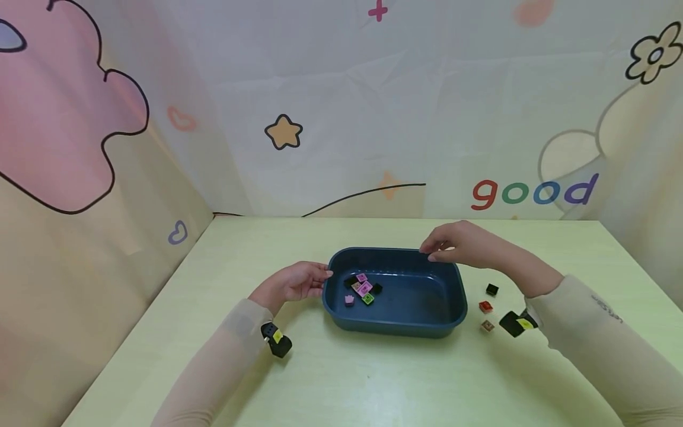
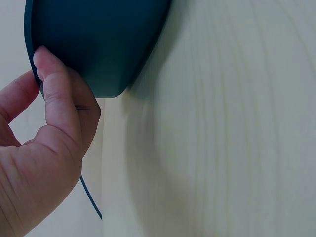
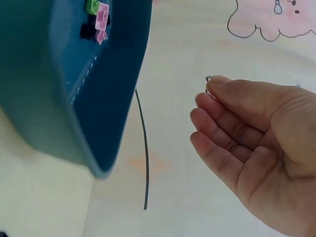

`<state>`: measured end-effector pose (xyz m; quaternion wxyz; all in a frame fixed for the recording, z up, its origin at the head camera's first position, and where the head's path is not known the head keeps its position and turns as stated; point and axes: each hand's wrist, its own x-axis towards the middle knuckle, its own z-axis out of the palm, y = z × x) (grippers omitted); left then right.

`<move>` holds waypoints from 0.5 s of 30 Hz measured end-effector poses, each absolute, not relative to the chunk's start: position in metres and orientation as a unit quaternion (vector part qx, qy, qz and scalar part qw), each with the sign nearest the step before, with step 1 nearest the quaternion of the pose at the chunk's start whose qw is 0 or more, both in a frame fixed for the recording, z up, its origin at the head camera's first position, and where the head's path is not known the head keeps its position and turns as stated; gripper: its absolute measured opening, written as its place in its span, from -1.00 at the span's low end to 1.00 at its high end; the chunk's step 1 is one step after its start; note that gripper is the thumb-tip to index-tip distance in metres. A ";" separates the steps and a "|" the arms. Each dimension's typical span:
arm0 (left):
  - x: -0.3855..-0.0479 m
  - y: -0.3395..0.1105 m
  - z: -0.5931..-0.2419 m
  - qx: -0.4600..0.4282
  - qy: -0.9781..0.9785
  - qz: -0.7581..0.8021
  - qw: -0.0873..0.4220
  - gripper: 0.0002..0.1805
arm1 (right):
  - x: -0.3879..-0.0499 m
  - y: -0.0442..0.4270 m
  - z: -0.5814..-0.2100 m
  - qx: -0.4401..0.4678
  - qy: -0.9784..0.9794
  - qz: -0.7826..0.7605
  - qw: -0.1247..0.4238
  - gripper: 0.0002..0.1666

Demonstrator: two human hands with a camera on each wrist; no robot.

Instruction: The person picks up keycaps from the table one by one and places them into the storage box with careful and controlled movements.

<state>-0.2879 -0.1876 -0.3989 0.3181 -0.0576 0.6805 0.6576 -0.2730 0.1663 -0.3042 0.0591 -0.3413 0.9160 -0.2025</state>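
A dark blue rectangular bin [image 1: 395, 326] stands on the table, with several small pink, green and black toy blocks [image 1: 364, 289] grouped toward its left end. My left hand [image 1: 296, 281] holds the bin's left rim; in the left wrist view, thumb and fingers [image 2: 58, 94] pinch that edge. Over the back right corner hovers my right hand [image 1: 464, 244]. The right wrist view shows its fingers [image 3: 219, 131] loosely bent, apart from the bin wall, with no block visible between them. Right of the bin lie a black block [image 1: 492, 289], a red block [image 1: 485, 306] and a tan block [image 1: 487, 326].
The pale wooden table [image 1: 373, 385] extends around the bin. Behind it hangs a printed cloth backdrop [image 1: 347, 136], which also runs along both sides. A small black camera is strapped to each wrist, the right one [image 1: 514, 324] close to the loose blocks.
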 end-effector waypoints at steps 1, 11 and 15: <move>-0.288 -0.187 -0.399 -0.059 0.681 0.657 0.318 -0.69 | -0.271 0.170 -0.305 -0.337 0.918 -0.201 0.056 -0.75; -0.289 -0.187 -0.397 -0.057 0.686 0.653 0.316 -0.65 | -0.259 0.208 -0.315 -0.311 0.923 -0.226 0.033 -0.74; -0.289 -0.187 -0.398 -0.058 0.685 0.652 0.320 -0.62 | -0.255 0.219 -0.322 -0.288 0.928 -0.232 0.044 -0.72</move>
